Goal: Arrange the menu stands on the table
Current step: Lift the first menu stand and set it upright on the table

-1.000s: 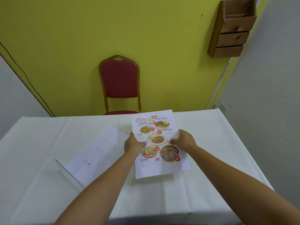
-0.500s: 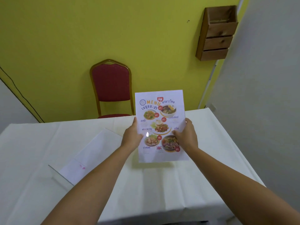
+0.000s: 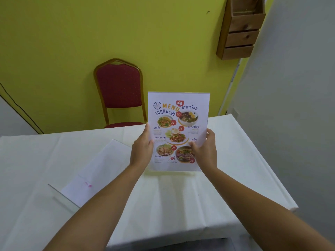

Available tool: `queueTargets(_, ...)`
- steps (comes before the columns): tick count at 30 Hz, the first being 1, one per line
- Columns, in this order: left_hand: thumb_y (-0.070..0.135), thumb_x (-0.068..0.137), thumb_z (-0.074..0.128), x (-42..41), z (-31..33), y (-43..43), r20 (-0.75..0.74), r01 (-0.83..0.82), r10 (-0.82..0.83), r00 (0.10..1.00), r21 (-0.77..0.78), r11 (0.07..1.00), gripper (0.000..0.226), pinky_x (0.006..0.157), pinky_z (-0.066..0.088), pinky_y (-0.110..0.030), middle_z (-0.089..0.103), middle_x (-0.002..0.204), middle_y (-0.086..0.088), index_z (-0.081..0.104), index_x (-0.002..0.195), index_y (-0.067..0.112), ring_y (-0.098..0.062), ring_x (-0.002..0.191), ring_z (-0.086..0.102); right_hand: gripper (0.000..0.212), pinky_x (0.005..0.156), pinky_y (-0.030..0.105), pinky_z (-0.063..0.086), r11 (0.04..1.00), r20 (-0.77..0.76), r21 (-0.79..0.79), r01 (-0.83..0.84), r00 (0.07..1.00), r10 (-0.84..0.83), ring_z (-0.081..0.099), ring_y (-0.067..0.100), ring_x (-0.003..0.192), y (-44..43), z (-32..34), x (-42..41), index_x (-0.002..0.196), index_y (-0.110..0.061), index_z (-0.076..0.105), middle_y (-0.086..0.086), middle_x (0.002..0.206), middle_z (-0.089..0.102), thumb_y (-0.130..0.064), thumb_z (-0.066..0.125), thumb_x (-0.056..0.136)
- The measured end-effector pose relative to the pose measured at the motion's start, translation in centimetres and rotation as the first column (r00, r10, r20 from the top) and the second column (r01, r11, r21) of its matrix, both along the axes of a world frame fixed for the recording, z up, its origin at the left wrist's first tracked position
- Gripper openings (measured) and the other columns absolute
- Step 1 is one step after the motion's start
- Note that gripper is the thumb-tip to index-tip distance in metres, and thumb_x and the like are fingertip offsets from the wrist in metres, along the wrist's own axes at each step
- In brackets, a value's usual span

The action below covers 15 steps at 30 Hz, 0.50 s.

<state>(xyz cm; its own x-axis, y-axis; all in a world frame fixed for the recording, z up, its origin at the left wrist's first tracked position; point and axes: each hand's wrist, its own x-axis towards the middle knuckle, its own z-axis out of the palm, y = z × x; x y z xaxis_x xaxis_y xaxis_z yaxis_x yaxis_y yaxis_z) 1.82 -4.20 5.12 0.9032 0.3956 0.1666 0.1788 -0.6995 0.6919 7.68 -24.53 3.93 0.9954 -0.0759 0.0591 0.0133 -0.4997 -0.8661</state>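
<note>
Head view: both hands [image 3: 142, 147] [image 3: 205, 150] pinch the menu stand [image 3: 178, 131] by its sides, upright, apparently to seat it squarely on the worktop [image 3: 172, 196].

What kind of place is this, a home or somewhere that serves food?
Probably a small restaurant or banquet room: a food menu stand with priced dishes, a table under a white cloth, and a red padded banquet chair against the wall.

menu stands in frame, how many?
2. One colour-printed menu stand is held upright between the left hand and right hand; the other menu stand lies flat on the table, left of it.
</note>
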Motion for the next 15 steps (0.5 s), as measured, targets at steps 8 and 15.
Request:
queueTargets(8,0.018,0.097,0.055,-2.5,-2.6,-0.2,0.002,0.001,-0.001,1.0,0.011,1.0,0.078,0.093,0.052,-0.041,0.047,0.146,-0.006,0.005,0.155,0.022,-0.025,0.126,0.052,0.061,0.076,0.039,0.061,1.0,0.005,0.012,0.013,1.0,-0.013,0.062,0.018,0.11,0.4,-1.7,-2.8,0.132,-0.02,0.032,-0.001,0.128,0.051,-0.024,0.071,0.086)
queueTargets(15,0.014,0.096,0.056,-2.7,-2.1,-1.6,-0.048,-0.09,0.085,0.995,-0.115,0.989,0.085,0.086,0.055,-0.041,0.05,0.143,-0.002,-0.004,0.154,0.029,-0.023,0.119,0.058,0.062,0.073,0.04,0.06,0.999,-0.013,-0.046,0.025,1.0,-0.026,0.064,0.018,0.107,0.0,-1.5,-3.3,0.131,-0.024,0.031,-0.002,0.127,0.055,-0.031,0.072,0.085)
